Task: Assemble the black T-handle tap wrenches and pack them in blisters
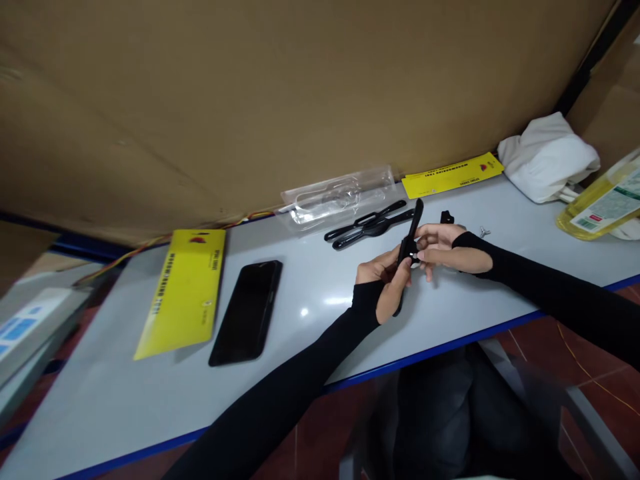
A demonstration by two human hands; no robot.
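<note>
My left hand (385, 277) is closed round the middle of a black spokeshave-like tool (417, 217), which stands at a steep slant above the table's front part. My right hand (440, 248) pinches a small silvery screw (414, 256) at the tool's middle, thumb and fingertips touching it. Behind my hands, two more black tools of the same shape (377, 225) lie partly over each other. A small black part (447, 217) rests just beyond my right hand. To its right lies a silvery wing screw (484, 231).
Clear plastic packaging (345, 193) and yellow cards (453, 177) lie along the back wall. At the left are a yellow card (185, 290) and a black phone (247, 312). A white cloth (547, 157) and a bottle of yellow liquid (600, 200) occupy the right end.
</note>
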